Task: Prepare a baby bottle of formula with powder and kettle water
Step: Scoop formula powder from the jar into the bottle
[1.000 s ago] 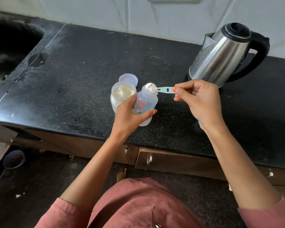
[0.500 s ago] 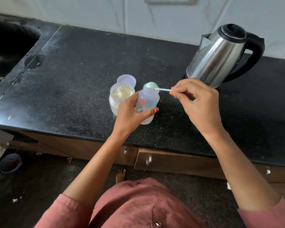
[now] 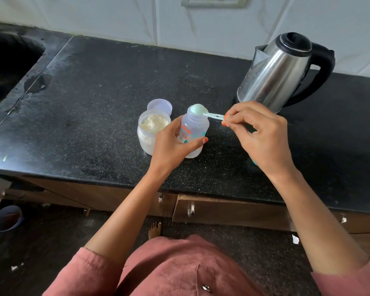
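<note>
Right hand [image 3: 259, 133] pinches scoop [image 3: 203, 113] handle, bowl turned over on bottle [image 3: 193, 133] mouth | left hand [image 3: 171, 146] wraps bottle on tabletop [image 3: 94, 92], just right of powder jar [image 3: 153, 129] | tip: tap scoop softly, hold bottle straight, spill nothing.

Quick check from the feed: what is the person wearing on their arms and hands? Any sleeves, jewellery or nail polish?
Both arms wear dusty-pink fabric sleeves, the left sleeve and right sleeve, which end near the elbows and leave the forearms uncovered. The left hand and right hand have no gloves, and no rings, watch or bangles show. The fingernails are painted orange.
</note>
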Tool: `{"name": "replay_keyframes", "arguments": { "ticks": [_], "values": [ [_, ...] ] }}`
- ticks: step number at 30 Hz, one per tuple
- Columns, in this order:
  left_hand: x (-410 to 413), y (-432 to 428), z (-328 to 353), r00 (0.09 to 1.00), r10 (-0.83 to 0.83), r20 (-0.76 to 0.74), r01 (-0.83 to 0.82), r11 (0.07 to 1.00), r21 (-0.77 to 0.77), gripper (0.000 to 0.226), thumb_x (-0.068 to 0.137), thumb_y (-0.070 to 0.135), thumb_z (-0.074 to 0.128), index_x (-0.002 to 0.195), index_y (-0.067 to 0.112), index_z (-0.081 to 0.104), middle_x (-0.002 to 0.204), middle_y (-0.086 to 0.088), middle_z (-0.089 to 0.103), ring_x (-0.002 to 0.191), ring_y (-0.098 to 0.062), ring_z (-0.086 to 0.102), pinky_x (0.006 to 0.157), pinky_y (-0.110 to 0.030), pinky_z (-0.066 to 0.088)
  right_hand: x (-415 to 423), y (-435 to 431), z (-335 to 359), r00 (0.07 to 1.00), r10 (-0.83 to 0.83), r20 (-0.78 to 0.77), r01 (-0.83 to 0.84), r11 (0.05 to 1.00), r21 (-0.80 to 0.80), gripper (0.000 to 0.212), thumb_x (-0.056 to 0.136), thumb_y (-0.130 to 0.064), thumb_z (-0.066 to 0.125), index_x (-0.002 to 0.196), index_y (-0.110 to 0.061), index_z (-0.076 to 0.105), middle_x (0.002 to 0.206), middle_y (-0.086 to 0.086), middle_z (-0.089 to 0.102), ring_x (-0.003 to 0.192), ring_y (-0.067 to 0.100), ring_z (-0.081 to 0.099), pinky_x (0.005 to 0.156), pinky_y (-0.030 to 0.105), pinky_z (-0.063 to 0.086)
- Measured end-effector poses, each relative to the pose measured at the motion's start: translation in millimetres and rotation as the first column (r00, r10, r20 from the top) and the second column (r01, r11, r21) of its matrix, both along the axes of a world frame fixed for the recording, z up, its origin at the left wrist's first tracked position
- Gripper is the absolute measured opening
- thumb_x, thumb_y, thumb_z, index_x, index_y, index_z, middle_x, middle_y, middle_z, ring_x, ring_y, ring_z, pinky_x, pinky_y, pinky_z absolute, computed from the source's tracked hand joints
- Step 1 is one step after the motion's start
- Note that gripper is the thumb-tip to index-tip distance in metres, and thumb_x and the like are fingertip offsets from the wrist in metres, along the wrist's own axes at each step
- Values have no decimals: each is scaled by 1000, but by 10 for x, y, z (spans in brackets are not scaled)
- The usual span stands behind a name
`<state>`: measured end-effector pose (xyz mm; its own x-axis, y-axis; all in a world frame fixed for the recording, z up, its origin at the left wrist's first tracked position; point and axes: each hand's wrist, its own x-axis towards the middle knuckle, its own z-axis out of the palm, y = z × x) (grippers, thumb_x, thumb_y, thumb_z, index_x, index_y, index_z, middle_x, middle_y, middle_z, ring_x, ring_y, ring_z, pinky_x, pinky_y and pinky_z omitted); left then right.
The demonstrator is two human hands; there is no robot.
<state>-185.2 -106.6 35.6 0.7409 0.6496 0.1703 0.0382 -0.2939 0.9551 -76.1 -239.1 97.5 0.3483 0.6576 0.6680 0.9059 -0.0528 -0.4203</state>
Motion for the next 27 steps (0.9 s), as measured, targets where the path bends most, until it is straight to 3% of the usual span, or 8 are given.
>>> {"name": "replay_keyframes", "arguments": {
  "ticks": [8, 27],
  "values": [
    [39, -2, 11, 1000, -10, 14, 10, 1000, 9, 42, 70, 21, 80, 104, 27, 57, 87, 18, 63, 79, 10, 57, 70, -7, 44, 15, -39, -19, 999, -23, -23, 24, 999, 43, 5, 79, 2, 67, 74, 2, 68, 80, 14, 67, 76, 13, 59, 72, 19, 51],
    [54, 6, -49, 1000, -20, 13, 19, 999, 48, 41, 70, 22, 81, 103, 26, 58, 87, 16, 63, 82, 4, 58, 71, -12, 47, -1, -72, -20, 998, -28, 48, 28, 1000, -4, 4, 78, 2, 68, 74, 0, 68, 81, 13, 68, 74, 18, 60, 72, 23, 50]
  ]
}}
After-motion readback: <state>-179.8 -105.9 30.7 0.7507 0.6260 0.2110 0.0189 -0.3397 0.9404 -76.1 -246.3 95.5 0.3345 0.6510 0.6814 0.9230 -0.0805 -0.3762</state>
